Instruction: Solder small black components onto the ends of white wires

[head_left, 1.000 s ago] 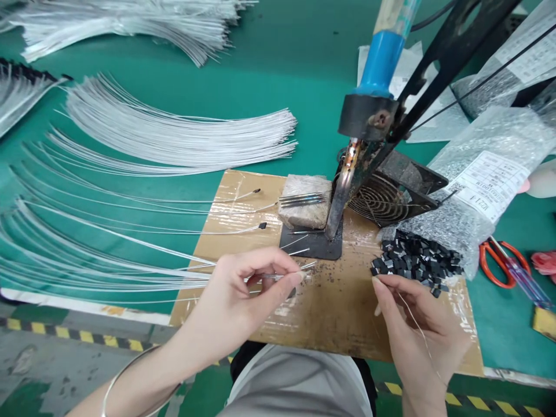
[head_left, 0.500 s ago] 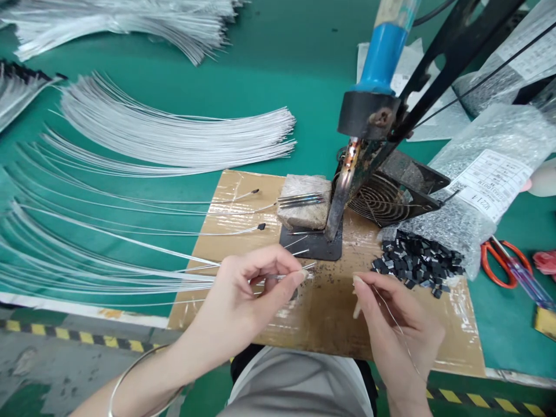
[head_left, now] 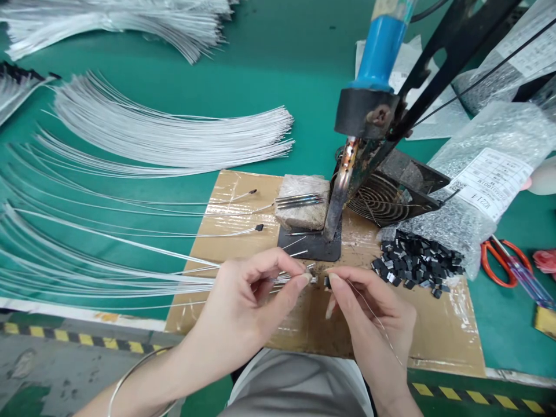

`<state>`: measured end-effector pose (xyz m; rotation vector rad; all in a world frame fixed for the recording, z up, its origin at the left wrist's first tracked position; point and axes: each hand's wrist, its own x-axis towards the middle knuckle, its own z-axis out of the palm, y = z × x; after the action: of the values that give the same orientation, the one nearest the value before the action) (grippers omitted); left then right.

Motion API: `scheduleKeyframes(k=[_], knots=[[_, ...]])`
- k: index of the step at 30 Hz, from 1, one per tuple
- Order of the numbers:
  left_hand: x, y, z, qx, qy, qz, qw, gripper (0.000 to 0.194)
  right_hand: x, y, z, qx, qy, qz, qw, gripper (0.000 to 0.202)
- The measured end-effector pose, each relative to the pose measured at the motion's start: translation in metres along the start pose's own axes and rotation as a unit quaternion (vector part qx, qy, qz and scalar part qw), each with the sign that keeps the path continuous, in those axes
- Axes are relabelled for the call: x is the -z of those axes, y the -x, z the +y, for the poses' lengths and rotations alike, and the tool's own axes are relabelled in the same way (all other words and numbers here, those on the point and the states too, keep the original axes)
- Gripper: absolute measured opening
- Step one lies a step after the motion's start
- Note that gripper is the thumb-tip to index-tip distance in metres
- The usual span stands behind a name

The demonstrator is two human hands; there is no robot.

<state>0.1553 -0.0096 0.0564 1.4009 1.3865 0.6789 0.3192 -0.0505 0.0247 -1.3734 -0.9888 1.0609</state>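
Observation:
My left hand (head_left: 264, 301) pinches the end of a white wire, whose tip shows just past the thumb and forefinger. More white wires (head_left: 174, 282) run leftward beside it. My right hand (head_left: 373, 307) pinches a small black connector (head_left: 327, 282) and has a thin solder wire (head_left: 382, 327) trailing over its fingers. A narrow gap separates the connector from the wire tip. Above both hands, a soldering iron (head_left: 341, 191) with a blue handle points down at a black plate (head_left: 310, 246) on the cardboard (head_left: 443, 336).
A heap of black connectors (head_left: 417, 263) lies to the right, near a small fan (head_left: 377, 200). Red-handled scissors (head_left: 499, 263) and bubble-wrap bags (head_left: 490, 162) are further right. A large bundle of white wires (head_left: 174, 130) lies at the upper left.
My right hand has moved left, close to my left hand, and the black connector in its fingertips now shows. The view has shifted slightly.

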Motion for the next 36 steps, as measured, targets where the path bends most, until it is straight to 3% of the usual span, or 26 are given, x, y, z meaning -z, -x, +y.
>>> scheduleKeyframes(k=[9,29,36], knots=[[0.0007,-0.0005,0.0020,-0.012,0.063,-0.020,0.998,0.011,-0.0033,-0.0017,-0.0005,0.019,0.013,-0.020,1.000,0.010],[-0.0051,-0.0033,0.0050,-0.024,0.027,0.016,0.999,0.013,-0.0030,-0.0024,0.0006,0.021,0.021,-0.018,0.999,0.010],[-0.0038,-0.0035,0.0038,-0.010,0.042,-0.007,0.999,0.014,-0.0024,-0.0037,0.0024,0.015,0.025,-0.013,1.000,0.012]])
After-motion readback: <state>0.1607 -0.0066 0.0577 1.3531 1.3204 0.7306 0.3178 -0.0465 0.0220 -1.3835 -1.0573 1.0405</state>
